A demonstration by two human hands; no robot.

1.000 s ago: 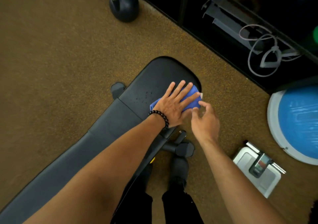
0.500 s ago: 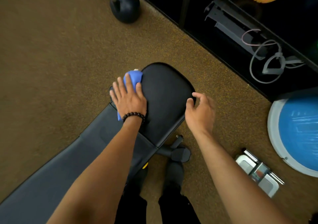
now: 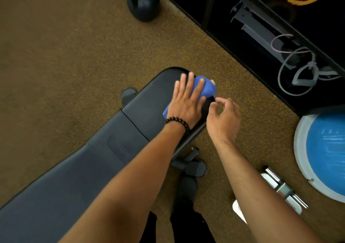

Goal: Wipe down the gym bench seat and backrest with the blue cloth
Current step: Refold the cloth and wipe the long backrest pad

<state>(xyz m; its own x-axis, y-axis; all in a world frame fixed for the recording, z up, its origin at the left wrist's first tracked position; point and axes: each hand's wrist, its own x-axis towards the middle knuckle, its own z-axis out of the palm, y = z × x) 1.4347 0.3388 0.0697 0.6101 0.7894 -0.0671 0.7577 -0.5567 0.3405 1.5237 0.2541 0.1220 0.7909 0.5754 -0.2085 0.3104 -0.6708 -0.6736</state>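
The black padded bench seat (image 3: 149, 108) lies in the middle of the view, with the grey backrest (image 3: 65, 177) running down to the lower left. My left hand (image 3: 186, 102), wearing a black bead bracelet, presses flat on the blue cloth (image 3: 205, 87) at the seat's far right edge. The cloth bunches past my fingertips and a corner shows by my wrist. My right hand (image 3: 224, 119) hovers just off the seat's right side, fingers curled and apart, holding nothing.
A black kettlebell (image 3: 142, 1) stands on the brown floor beyond the bench. A dark rack (image 3: 261, 28) with grey resistance bands (image 3: 302, 74) runs along the upper right. A blue balance dome (image 3: 324, 156) and a white scale (image 3: 283, 192) lie right. The bench foot (image 3: 194, 168) sits below the seat.
My left hand has swept the cloth from the seat's left edge across to its right edge. My right hand has come off the seat rim and hangs beside it.
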